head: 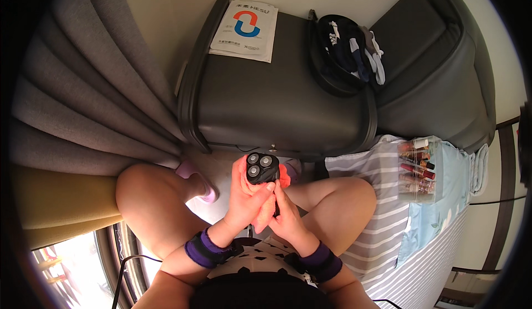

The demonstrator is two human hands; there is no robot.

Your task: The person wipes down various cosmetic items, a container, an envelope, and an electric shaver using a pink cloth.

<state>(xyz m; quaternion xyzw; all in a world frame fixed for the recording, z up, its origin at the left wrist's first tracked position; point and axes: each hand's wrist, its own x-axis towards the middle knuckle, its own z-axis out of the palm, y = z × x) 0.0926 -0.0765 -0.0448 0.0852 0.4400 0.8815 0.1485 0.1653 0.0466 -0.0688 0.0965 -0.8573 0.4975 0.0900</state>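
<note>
Between my hands, above the floor, is a black electric shaver [262,168] with three round rotary heads facing up. My left hand [245,203] grips it through a coral-pink cloth [266,215], which wraps around the back of the shaver and hangs down between my palms. My right hand [289,213] holds the shaver's lower body and handle from the right side, its fingertips close to my left thumb. Part of the handle is hidden by my fingers and the cloth.
Ahead stands a black leather seat [282,101] bearing a printed white packet [245,30] and a round black case of socks [343,55]. At right, a clear box of cosmetics [417,169] sits on a striped bedspread [374,209]. A grey curtain [83,84] hangs at left.
</note>
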